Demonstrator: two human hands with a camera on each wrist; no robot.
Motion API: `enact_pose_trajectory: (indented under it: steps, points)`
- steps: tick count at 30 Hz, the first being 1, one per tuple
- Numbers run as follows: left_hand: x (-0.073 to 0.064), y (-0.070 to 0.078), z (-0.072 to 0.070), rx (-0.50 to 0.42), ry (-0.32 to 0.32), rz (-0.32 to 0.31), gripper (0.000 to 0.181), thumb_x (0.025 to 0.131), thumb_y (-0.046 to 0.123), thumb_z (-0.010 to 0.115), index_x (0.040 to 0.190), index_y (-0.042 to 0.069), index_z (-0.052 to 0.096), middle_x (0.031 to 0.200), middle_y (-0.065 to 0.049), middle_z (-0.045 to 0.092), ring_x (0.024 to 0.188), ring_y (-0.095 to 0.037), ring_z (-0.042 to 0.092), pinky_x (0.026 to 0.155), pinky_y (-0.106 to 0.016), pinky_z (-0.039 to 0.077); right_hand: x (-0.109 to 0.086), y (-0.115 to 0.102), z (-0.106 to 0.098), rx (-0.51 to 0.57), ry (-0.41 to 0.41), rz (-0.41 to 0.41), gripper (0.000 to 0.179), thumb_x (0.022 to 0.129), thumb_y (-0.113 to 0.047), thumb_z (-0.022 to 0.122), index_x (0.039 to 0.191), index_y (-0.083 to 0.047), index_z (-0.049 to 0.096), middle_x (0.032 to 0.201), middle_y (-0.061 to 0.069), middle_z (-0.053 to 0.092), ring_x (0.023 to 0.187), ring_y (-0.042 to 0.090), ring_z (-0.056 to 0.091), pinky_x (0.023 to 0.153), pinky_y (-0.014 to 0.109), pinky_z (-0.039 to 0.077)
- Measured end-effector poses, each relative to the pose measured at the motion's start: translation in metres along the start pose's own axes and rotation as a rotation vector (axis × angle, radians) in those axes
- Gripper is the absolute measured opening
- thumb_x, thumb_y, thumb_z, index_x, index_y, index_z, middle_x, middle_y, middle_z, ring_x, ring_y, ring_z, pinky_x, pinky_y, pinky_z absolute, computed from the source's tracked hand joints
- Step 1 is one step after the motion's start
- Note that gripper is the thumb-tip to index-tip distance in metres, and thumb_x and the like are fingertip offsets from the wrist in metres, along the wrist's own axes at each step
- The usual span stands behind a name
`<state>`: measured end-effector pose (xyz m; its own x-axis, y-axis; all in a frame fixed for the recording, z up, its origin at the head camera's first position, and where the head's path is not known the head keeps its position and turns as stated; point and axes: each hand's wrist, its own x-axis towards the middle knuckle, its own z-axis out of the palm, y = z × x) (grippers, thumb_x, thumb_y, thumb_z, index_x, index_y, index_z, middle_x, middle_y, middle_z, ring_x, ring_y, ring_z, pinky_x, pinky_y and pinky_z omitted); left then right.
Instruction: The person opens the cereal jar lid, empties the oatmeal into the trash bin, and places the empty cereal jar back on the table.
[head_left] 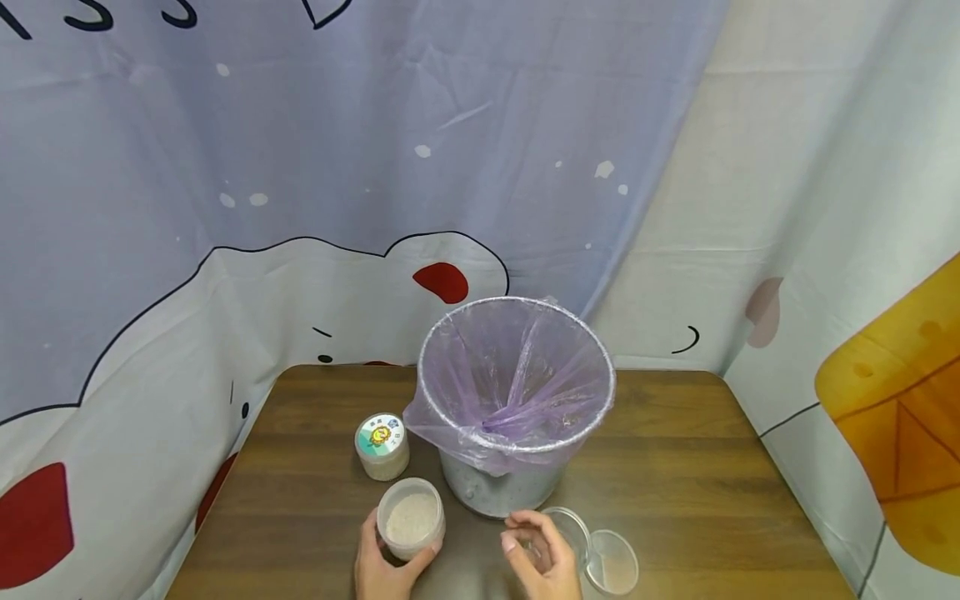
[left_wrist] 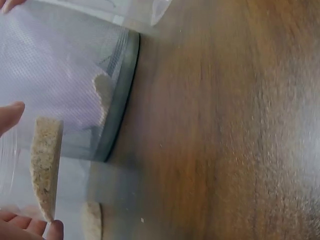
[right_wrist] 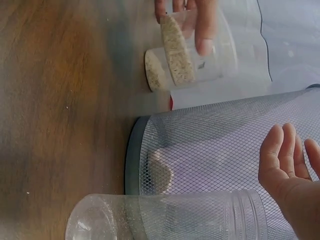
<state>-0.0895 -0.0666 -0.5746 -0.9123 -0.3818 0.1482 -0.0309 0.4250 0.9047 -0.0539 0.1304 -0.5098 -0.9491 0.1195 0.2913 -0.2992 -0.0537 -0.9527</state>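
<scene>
My left hand [head_left: 384,577] grips an uncapped clear jar [head_left: 411,518] with beige granular material inside. From the left wrist, that material [left_wrist: 45,165] lies as a slanted layer at the jar's bottom, with thumb and fingers on either side. My right hand [head_left: 546,557], fingers loosely bent, holds nothing and hovers just in front of a wire-mesh bin [head_left: 498,492]. Close beside it stands an uncapped clear jar [right_wrist: 175,215], with only fine residue on its wall. A clear round lid [head_left: 613,565] lies to the right of that jar.
A lidded jar of similar granules [head_left: 382,448] with a cartoon sticker stands left of the bin. A purple bag [head_left: 517,379] lines the bin, and a beige clump [right_wrist: 160,172] shows through its mesh. The wooden table [head_left: 697,467] backs onto a printed curtain [head_left: 360,167].
</scene>
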Motion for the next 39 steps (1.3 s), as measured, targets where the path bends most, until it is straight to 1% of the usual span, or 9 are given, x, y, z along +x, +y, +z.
enact_pose_trajectory:
  steps: [3, 5, 10, 15, 19, 22, 27, 33, 39]
  points:
    - [-0.004, 0.008, 0.001, 0.005, 0.023, 0.071, 0.092, 0.046, 0.027, 0.091, 0.124, 0.006, 0.047, 0.114, -0.010, 0.057, 0.100, -0.020, 0.054, 0.082, -0.032, 0.047, 0.001, 0.000, -0.002, -0.006, -0.009, -0.004, 0.030, 0.082, 0.006, 0.058, 0.110, 0.011, 0.050, 0.102, 0.005, 0.059, 0.091, 0.018, 0.061, 0.074, 0.029, 0.054]
    - [-0.006, 0.013, 0.002, 0.004, 0.022, 0.116, 0.093, 0.043, 0.027, 0.092, 0.123, 0.008, 0.049, 0.114, -0.006, 0.058, 0.100, -0.016, 0.053, 0.081, -0.027, 0.047, 0.002, 0.000, -0.002, -0.017, -0.022, -0.048, 0.031, 0.082, 0.007, 0.058, 0.111, 0.012, 0.049, 0.104, 0.007, 0.058, 0.091, 0.021, 0.061, 0.073, 0.030, 0.054]
    - [-0.012, 0.028, 0.005, -0.034, -0.059, 0.217, 0.095, 0.042, 0.032, 0.092, 0.123, 0.011, 0.049, 0.115, 0.000, 0.057, 0.102, -0.014, 0.054, 0.081, -0.035, 0.049, 0.003, -0.003, 0.000, -0.025, -0.018, -0.073, 0.035, 0.080, 0.008, 0.060, 0.113, 0.011, 0.049, 0.106, 0.010, 0.058, 0.093, 0.024, 0.060, 0.072, 0.030, 0.054]
    - [-0.016, 0.042, 0.007, -0.088, -0.136, 0.289, 0.096, 0.042, 0.033, 0.092, 0.125, 0.015, 0.048, 0.118, 0.005, 0.054, 0.104, -0.012, 0.053, 0.084, -0.036, 0.050, 0.001, -0.009, 0.002, -0.082, 0.021, -0.020, 0.040, 0.078, 0.005, 0.064, 0.115, 0.002, 0.051, 0.111, 0.009, 0.057, 0.097, 0.022, 0.058, 0.072, 0.030, 0.053]
    - [-0.017, 0.049, 0.007, -0.091, -0.205, 0.418, 0.095, 0.047, 0.031, 0.090, 0.129, 0.012, 0.045, 0.122, 0.002, 0.050, 0.107, -0.015, 0.052, 0.086, -0.042, 0.048, 0.002, -0.011, 0.003, -0.110, 0.018, -0.010, 0.045, 0.077, 0.004, 0.065, 0.119, -0.001, 0.049, 0.114, 0.011, 0.054, 0.100, 0.020, 0.056, 0.073, 0.030, 0.053]
    - [-0.019, 0.053, 0.008, -0.073, -0.232, 0.505, 0.093, 0.051, 0.035, 0.088, 0.129, 0.007, 0.045, 0.124, -0.001, 0.049, 0.107, -0.016, 0.050, 0.084, -0.043, 0.049, 0.003, -0.014, 0.002, -0.128, 0.013, -0.025, 0.048, 0.077, 0.003, 0.066, 0.122, -0.004, 0.048, 0.116, 0.013, 0.053, 0.101, 0.018, 0.055, 0.073, 0.030, 0.053]
    - [-0.022, 0.057, 0.012, -0.065, -0.206, 0.590, 0.091, 0.053, 0.042, 0.086, 0.127, 0.006, 0.046, 0.123, -0.003, 0.050, 0.106, -0.013, 0.046, 0.078, -0.040, 0.050, 0.004, -0.020, 0.001, -0.182, 0.011, -0.021, 0.052, 0.078, 0.000, 0.067, 0.125, -0.009, 0.047, 0.119, 0.014, 0.052, 0.103, 0.022, 0.055, 0.073, 0.030, 0.052]
    - [-0.020, 0.063, 0.019, -0.103, -0.127, 0.768, 0.090, 0.052, 0.044, 0.085, 0.122, -0.001, 0.050, 0.119, -0.008, 0.051, 0.102, -0.014, 0.043, 0.077, -0.029, 0.045, 0.005, -0.023, -0.001, -0.293, 0.003, 0.007, 0.057, 0.077, -0.010, 0.070, 0.128, -0.010, 0.045, 0.123, 0.011, 0.052, 0.108, 0.020, 0.052, 0.078, 0.032, 0.050]
    - [-0.017, 0.070, 0.023, -0.140, -0.111, 0.915, 0.085, 0.057, 0.045, 0.080, 0.120, -0.004, 0.051, 0.117, -0.013, 0.050, 0.102, -0.021, 0.042, 0.083, -0.029, 0.041, 0.007, -0.028, -0.002, -0.353, 0.016, 0.041, 0.066, 0.073, -0.017, 0.074, 0.130, -0.016, 0.043, 0.121, 0.003, 0.054, 0.106, 0.019, 0.051, 0.075, 0.036, 0.048]
